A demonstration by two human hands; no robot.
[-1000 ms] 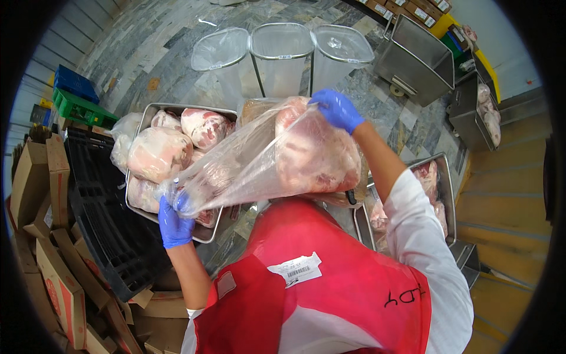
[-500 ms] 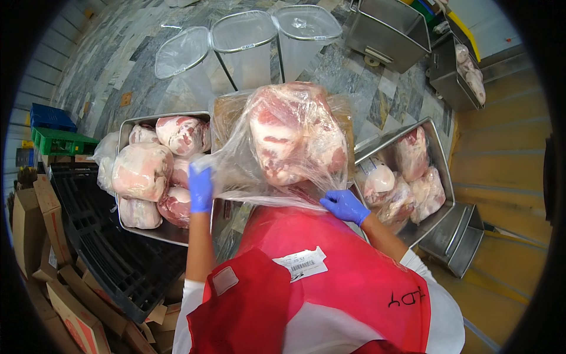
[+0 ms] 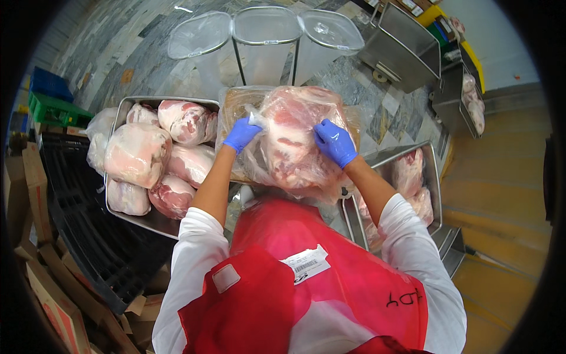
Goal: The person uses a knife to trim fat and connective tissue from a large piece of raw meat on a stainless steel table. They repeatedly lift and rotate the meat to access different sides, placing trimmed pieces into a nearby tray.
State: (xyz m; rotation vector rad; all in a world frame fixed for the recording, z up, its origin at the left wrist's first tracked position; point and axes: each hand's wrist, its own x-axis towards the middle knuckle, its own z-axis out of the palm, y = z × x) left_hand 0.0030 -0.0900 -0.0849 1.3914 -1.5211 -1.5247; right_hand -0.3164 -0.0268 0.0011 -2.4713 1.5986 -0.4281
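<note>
A large wrapped piece of pink meat [image 3: 300,138] in loose clear plastic lies on a brown cardboard surface [image 3: 236,97] in front of me. My left hand [image 3: 242,133], in a blue glove, is closed on a bunched part of the plastic [image 3: 254,120] at the meat's left side. My right hand [image 3: 334,141], also gloved, has its fingers curled on the plastic over the meat's right side. Steel tubs of bagged meat stand at the left [image 3: 138,101] and right [image 3: 437,177] of it.
Three clear lined bins [image 3: 265,59] stand behind the meat. Steel carts [image 3: 398,56] are at the back right, a smaller steel container [image 3: 448,251] at lower right. A black plastic pallet [image 3: 88,212], flattened boxes [image 3: 53,289] and green and blue plastic items [image 3: 56,103] are at the left.
The plastic, stretched out a second ago, now lies gathered over the meat. Both hands moved up and inward from the lower edge of the plastic since half a second ago.
</note>
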